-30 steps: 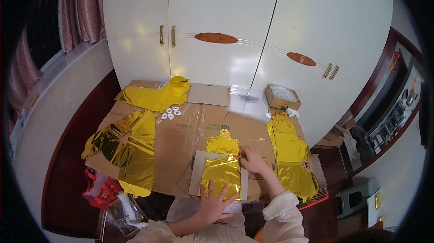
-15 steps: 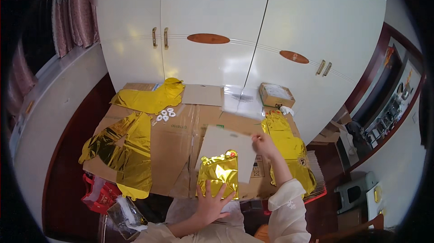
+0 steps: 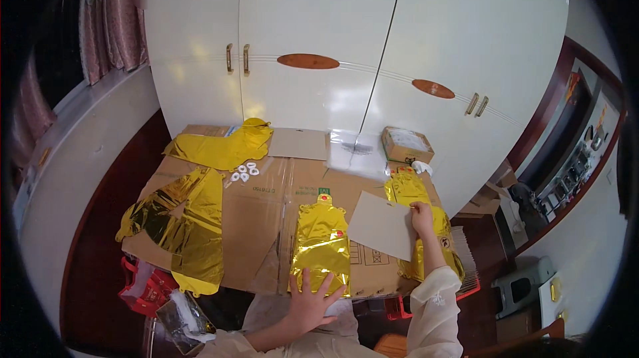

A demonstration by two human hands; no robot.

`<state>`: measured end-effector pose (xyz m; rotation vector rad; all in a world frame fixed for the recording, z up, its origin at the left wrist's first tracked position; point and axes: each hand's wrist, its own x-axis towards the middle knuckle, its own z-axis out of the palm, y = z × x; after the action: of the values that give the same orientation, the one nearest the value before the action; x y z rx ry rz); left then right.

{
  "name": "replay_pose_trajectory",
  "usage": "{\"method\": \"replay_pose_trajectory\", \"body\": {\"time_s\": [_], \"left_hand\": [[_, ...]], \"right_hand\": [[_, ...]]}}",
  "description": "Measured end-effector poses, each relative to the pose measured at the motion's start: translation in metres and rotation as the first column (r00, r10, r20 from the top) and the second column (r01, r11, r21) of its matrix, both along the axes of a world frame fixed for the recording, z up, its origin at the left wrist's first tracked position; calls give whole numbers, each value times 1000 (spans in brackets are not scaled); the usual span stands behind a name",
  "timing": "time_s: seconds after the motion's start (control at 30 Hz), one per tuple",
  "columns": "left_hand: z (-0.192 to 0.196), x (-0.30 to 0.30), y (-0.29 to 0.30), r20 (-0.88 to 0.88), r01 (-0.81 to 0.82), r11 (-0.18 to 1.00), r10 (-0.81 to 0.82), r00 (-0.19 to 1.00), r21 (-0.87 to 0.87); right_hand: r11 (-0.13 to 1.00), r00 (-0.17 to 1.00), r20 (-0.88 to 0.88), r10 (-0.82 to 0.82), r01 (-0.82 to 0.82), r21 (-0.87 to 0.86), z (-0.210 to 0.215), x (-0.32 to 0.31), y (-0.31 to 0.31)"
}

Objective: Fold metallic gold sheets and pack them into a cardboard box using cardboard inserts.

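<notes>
My left hand [image 3: 309,306] lies with fingers spread on the lower end of a folded gold foil balloon [image 3: 323,235], pressing it to the cardboard near the front edge. The balloon lies long and flat, with a small tab and red spots toward its far end. In a pinch, my right hand [image 3: 422,219] holds the corner of a stiff grey card sheet [image 3: 382,226]. That sheet is to the right of the balloon and tilted. Its right side overlaps another gold foil balloon [image 3: 407,188] on the right of the table.
Flattened cardboard [image 3: 249,228] covers the table. Two unfolded gold foil pieces, one far left [image 3: 219,148] and one near left [image 3: 183,218], flank small white rings [image 3: 243,173]. Behind are another card [image 3: 297,144], clear plastic packaging [image 3: 356,153] and a small carton [image 3: 407,144].
My right hand has moved right with the card sheet, taking it off the folded balloon. The balloon's upper part now shows, extending farther back. My left hand stays in place.
</notes>
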<state>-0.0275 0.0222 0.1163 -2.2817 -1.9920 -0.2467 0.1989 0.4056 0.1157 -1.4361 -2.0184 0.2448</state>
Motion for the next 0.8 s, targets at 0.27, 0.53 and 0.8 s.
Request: {"method": "replay_pose_trajectory", "body": {"time_s": [0.27, 0.53, 0.8], "left_hand": [[3, -2, 2, 23, 28, 998, -27, 999, -52], [-9, -3, 1, 27, 28, 993, -25, 999, -111], [13, -3, 2, -5, 18, 994, -18, 1000, -105]], "right_hand": [[630, 639, 82, 765, -769, 108, 40, -95, -169], [383, 324, 284, 903, -904, -188, 9, -162, -226], [527, 460, 440, 771, -849, -36, 6, -177, -192]]}}
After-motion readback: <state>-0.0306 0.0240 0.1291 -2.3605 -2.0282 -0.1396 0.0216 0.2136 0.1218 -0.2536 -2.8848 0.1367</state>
